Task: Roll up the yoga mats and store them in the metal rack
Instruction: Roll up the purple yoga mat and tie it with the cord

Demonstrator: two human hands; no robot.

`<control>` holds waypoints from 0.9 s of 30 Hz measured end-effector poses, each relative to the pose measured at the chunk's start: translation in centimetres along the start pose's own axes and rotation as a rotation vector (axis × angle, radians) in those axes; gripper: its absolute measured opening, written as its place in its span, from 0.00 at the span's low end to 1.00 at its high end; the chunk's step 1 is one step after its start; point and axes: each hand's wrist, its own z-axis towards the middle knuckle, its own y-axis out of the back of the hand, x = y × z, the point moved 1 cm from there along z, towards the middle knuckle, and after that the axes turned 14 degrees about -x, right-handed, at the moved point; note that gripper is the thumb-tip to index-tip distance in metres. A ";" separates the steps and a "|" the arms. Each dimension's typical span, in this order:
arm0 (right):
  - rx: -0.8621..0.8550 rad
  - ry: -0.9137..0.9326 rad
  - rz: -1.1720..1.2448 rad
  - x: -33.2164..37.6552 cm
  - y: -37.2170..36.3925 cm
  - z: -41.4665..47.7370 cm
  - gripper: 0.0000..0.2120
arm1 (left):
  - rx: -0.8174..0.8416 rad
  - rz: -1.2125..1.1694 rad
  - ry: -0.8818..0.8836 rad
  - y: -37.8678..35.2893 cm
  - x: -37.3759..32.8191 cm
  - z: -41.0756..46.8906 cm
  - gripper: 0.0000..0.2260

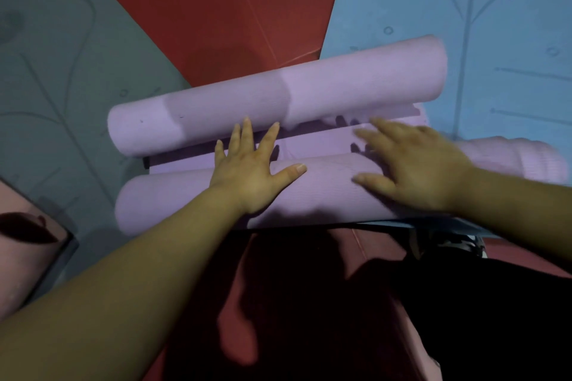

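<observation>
Mat [278, 96], lilac foam, on floor [216, 9] before me, curled from both ends into two rolls. My left hand [252, 176] and right hand [414, 170] press flat, fingers spread, on the near roll. Likely light, soft, springy; I'd grip mid-roll.
</observation>
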 end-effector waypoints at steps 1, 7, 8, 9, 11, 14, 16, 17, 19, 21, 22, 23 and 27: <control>0.020 0.058 -0.055 0.5 -0.3 -1.0 0.42 | 0.006 -0.002 0.000 0.0 0.0 0.0 0.45; 0.122 0.116 -0.110 0.4 -0.2 -0.7 0.51 | -0.008 0.009 0.018 0.1 -0.2 0.4 0.44; 0.146 0.098 -0.085 0.2 -0.1 -0.2 0.52 | -0.010 0.012 0.025 0.2 -0.3 0.7 0.44; 0.164 0.082 -0.066 -0.1 -0.2 0.3 0.53 | -0.012 0.013 0.031 0.4 -0.3 1.0 0.43; 0.188 0.061 -0.039 -0.6 -0.5 1.4 0.54 | -0.018 0.020 0.032 0.6 -0.3 1.5 0.42; 0.203 0.029 0.023 -1.5 -0.8 3.0 0.57 | -0.024 0.064 -0.006 0.7 0.0 1.3 0.41; 0.196 0.010 0.067 -2.1 -0.7 3.7 0.57 | -0.034 0.085 -0.032 0.7 0.2 0.8 0.42; 0.183 0.008 0.083 -2.3 -0.7 3.9 0.57 | -0.041 0.089 -0.041 0.7 0.3 0.6 0.43; 0.137 0.016 0.094 -2.4 -0.7 3.9 0.56 | -0.052 0.095 -0.051 0.7 0.4 0.3 0.44; 0.068 0.039 0.080 -2.1 -0.7 3.2 0.53 | -0.047 0.098 -0.046 0.6 0.4 0.4 0.45; 0.038 0.056 0.062 -2.0 -0.8 2.6 0.51 | -0.042 0.098 -0.042 0.6 0.4 0.4 0.46; 0.017 0.079 0.028 -1.8 -0.9 1.9 0.49 | -0.037 0.096 -0.039 0.6 0.4 0.5 0.46; 0.002 0.141 -0.125 -1.2 -1.6 -0.4 0.46 | -0.001 0.072 -0.028 0.8 0.3 0.9 0.44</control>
